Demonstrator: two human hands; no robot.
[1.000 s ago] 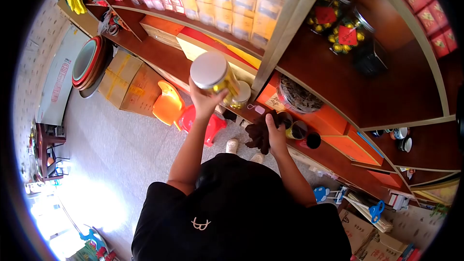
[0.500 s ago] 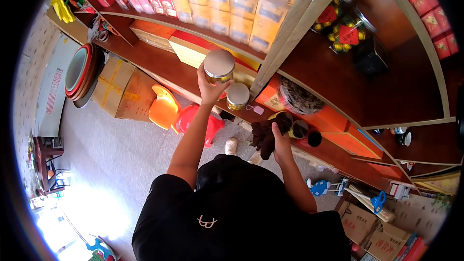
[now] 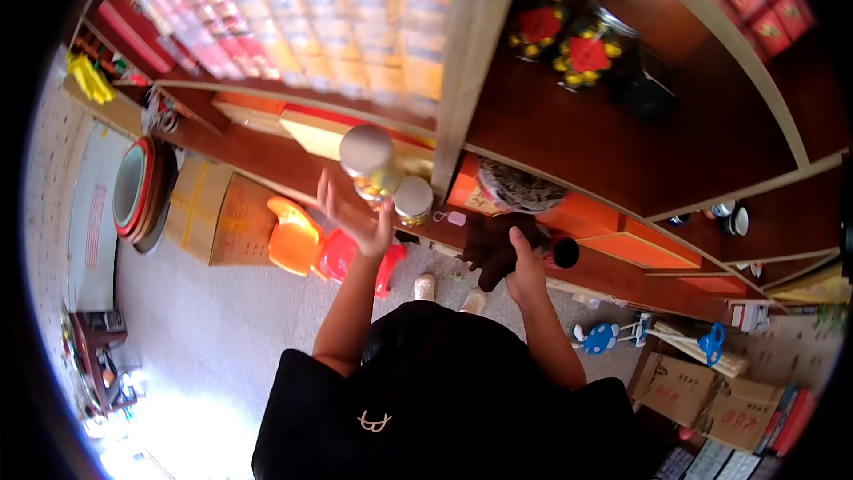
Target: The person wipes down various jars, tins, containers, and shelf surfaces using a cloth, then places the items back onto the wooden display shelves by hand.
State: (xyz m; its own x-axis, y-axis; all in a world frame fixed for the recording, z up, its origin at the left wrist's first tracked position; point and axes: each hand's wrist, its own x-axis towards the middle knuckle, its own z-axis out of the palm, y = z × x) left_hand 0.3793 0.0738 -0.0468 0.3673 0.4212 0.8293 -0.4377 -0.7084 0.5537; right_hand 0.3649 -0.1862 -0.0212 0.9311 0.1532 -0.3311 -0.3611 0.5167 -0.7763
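The left hand point(image 3: 355, 220) is spread wide, fingers apart and holding nothing, just beside the large jar point(image 3: 366, 153) with a silvery lid; whether its thumb touches the glass, I cannot tell. The jar stands upright on the low shelf point(image 3: 293, 163), with the small jar point(image 3: 414, 199) close by on its right. The right hand point(image 3: 526, 274) grips a dark brown, soft-looking bundle point(image 3: 499, 247), thumb on top. The bundle hides part of the shelf behind it; a dark round container point(image 3: 562, 252) stands just to its right. Between the small jar and the bundle lies a pink tag point(image 3: 456, 218). Farther back sit a clear round tub point(image 3: 520, 188) and orange boxes point(image 3: 653, 249). The shelf is reddish-brown wood, with blurred packets point(image 3: 346, 22) above and labelled jars point(image 3: 586, 53) in the upper right compartment. On the grey floor point(image 3: 213, 320), to the left, are a red stool point(image 3: 338, 254), an orange chair point(image 3: 295, 238), a cardboard box point(image 3: 213, 213) and stacked basins point(image 3: 133, 187).
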